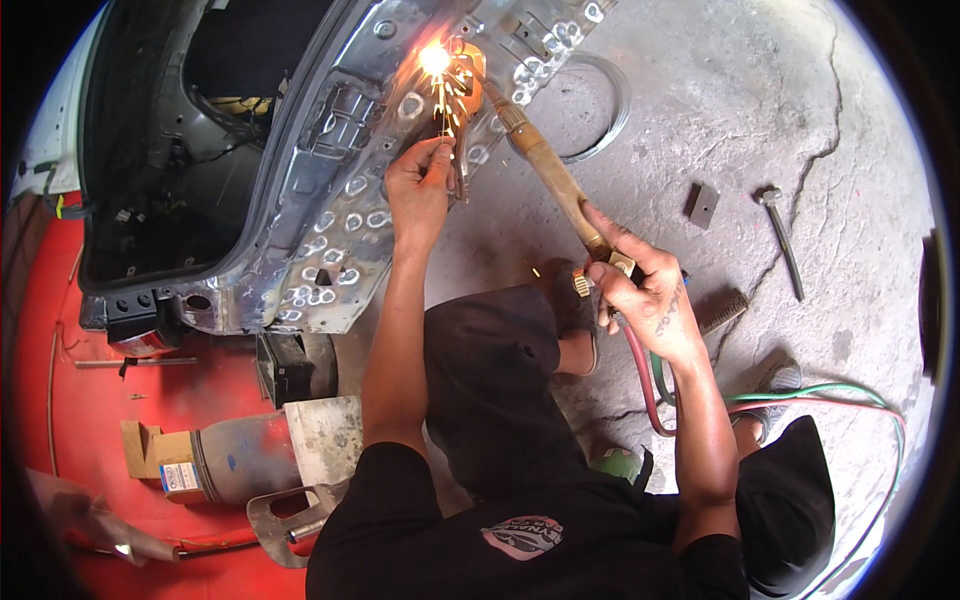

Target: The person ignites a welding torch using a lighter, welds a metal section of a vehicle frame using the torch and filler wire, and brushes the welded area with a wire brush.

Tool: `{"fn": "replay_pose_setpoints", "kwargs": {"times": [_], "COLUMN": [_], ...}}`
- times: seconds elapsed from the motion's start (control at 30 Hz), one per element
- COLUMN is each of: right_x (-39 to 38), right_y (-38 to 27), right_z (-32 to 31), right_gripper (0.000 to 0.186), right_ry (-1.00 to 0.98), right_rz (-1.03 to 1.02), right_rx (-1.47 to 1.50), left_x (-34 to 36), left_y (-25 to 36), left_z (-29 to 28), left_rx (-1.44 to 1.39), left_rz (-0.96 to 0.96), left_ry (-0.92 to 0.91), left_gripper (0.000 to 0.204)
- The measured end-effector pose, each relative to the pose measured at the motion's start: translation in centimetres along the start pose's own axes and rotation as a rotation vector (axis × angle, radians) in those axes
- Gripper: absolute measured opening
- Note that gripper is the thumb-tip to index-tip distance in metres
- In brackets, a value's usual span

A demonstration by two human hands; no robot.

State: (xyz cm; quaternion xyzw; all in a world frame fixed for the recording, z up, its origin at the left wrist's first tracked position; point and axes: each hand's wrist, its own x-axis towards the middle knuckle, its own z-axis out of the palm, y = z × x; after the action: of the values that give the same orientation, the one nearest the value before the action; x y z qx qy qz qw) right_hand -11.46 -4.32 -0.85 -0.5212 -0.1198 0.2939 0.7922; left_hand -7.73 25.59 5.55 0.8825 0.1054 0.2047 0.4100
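My right hand is closed around the handle of a gas welding torch, which slants up and left toward a bare metal car body panel. A bright flame burns at the tip, throwing orange sparks downward. The metal beside it glows orange. Just below the flame, my left hand pinches a thin filler rod pointing up into the bright spot. The glare hides the exact place where rod and metal meet. Red and green hoses run down from the torch past my right wrist.
On the concrete at right lie a hammer, a dark metal block and a wire brush. A wire coil rests beside the panel. Hoses loop at lower right. A grey drum and metal clamp stand lower left.
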Motion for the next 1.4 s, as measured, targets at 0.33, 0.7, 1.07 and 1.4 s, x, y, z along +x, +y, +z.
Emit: {"fn": "replay_pose_setpoints", "kwargs": {"times": [0.33, 0.7, 1.07, 1.4], "right_x": [-0.07, -0.06, -0.14, -0.13], "right_y": [-0.02, -0.10, -0.19, -0.07], "right_z": [-0.09, -0.01, 0.04, 0.03], "right_gripper": [0.058, 0.058, 0.057, 0.057], "right_ry": [0.011, 0.012, 0.018, 0.011], "right_rz": [0.002, 0.001, 0.005, -0.002], "right_rx": [-0.005, -0.007, -0.001, -0.006], "left_x": [-0.15, -0.03, 0.29, 0.28], "left_y": [0.86, 0.43, 0.00, 0.04], "left_z": [0.22, 0.15, 0.28, 0.01], "left_rx": [0.043, -0.005, -0.013, 0.022], "left_rz": [-0.006, -0.008, -0.010, 0.000], "left_ry": [0.001, 0.004, 0.000, 0.011], "left_gripper": [0.017, 0.018, 0.018, 0.018]}}
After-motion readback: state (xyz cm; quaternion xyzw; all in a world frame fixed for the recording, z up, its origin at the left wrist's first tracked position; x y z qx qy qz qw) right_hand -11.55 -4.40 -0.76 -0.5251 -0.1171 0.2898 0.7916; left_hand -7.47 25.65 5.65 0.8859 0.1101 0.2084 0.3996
